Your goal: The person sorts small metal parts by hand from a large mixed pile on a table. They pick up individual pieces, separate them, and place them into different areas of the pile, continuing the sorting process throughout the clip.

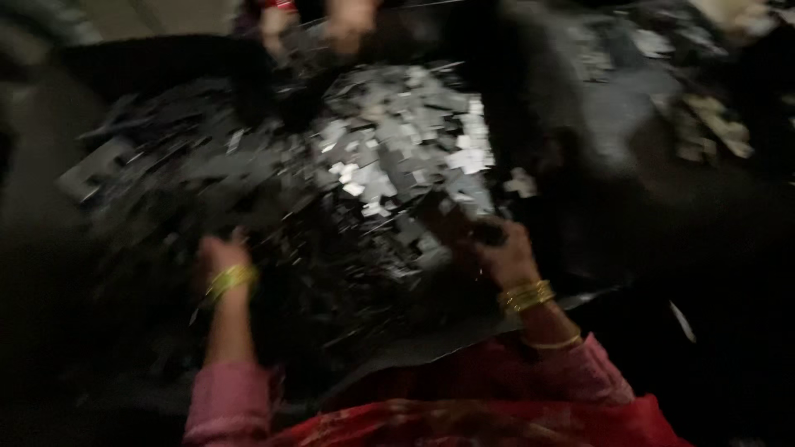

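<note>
Head view: both hands, left hand and right hand, finger positions blurred beyond telling, on a wide heap of flat shiny grey metal pieces, pieces pointing every way.

A large heap of small flat metal pieces lay in the middle, in front of the person. The left hand rested on its near left slope and the right hand on its near right edge. Beyond the heap, another person's hands reached in from the far side. More scattered scraps lay far right.
</note>
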`<state>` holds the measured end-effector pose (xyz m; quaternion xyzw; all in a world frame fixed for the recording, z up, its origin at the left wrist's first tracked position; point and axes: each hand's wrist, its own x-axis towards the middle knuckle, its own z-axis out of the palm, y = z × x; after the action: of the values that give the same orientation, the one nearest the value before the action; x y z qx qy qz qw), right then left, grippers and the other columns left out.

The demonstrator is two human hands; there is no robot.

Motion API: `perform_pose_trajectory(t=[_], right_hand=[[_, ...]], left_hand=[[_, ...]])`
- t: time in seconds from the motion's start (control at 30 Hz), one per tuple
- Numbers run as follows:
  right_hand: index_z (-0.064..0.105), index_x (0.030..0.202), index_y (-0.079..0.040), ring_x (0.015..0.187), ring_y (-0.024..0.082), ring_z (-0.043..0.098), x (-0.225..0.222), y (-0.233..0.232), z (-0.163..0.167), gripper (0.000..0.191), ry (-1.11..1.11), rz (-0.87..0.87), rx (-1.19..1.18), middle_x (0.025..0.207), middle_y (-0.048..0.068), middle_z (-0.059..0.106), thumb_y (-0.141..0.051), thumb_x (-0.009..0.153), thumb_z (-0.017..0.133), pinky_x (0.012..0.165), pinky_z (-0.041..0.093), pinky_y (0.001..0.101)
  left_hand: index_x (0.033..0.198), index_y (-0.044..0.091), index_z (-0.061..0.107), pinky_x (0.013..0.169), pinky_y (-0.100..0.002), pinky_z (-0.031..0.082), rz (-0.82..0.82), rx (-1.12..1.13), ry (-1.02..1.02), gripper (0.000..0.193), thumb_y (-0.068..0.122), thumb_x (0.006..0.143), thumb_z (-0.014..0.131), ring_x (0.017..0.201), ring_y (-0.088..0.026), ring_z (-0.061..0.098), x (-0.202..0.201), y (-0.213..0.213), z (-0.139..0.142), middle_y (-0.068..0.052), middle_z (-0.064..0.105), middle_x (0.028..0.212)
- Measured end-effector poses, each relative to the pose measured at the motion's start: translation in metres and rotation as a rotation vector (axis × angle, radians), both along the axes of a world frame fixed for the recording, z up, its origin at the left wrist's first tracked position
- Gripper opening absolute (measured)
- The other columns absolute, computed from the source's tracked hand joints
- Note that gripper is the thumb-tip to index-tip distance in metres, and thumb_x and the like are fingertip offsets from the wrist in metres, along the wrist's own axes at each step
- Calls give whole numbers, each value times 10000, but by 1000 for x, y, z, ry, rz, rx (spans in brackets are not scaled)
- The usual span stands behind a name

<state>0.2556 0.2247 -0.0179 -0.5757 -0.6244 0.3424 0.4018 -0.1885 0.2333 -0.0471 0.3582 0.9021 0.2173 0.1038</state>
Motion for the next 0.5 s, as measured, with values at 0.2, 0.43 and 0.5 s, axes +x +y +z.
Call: perform_pose_trajectory(t=[0.2,0.43,0.5], right_hand=[[567,1344,20,1019,313,666,141,60,-11,676,-656,-728,487,1232,227,641,-128,810,955,830,574,399],[371,1525,-62,1144,497,582,223,128,14,722,-605,-889,-338,1345,302,545,-550,1074,654,928,453,646],[468,1465,8,1149,487,580,199,112,23,699,-749,-799,195,1340,314,569,-415,994,762,927,482,596]], left_hand=[[1069,-69,693,837,-493,513,78,226,-329,416,277,920,868,919,-370,685,-12,5,-12,-244,726,1075],[1111,-74,704,817,-435,550,49,664,-76,315,107,905,857,931,-306,692,-5,-23,-6,-205,738,1098],[1089,-47,738,793,-434,544,67,656,71,263,107,911,856,905,-308,697,5,-29,10,-194,753,1063]])
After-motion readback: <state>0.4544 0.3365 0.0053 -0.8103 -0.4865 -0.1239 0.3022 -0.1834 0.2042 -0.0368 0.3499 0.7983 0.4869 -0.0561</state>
